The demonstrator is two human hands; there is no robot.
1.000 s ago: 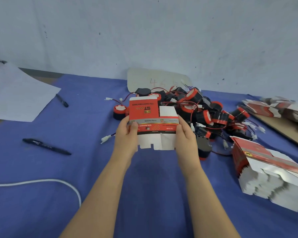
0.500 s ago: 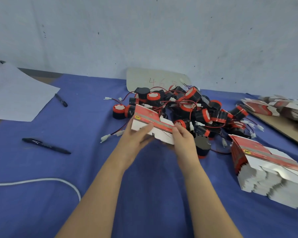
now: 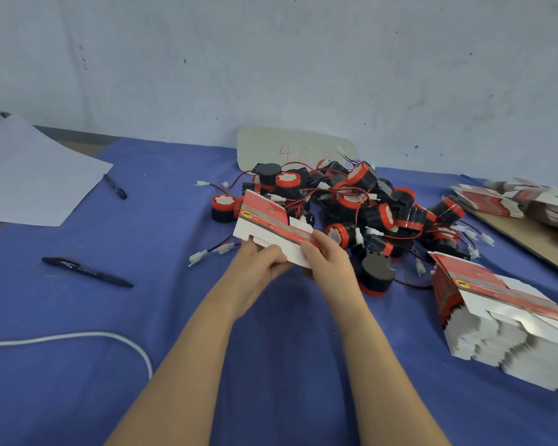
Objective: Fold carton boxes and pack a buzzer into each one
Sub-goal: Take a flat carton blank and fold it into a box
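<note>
Carton (image 3: 264,211) — underside hidden; perhaps half-folded

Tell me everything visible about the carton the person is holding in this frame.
The red and white printed cardboard carton looks flattish, not yet boxed, with white flaps on its near edge and a yellow oval logo near its left end. It is held slanted before the pile of black and red buzzers, left hand gripping its near edge, right hand its right end.

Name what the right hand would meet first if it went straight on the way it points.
Past the carton it grips, the right hand would likely hit the buzzer pile; depth unclear.
</note>
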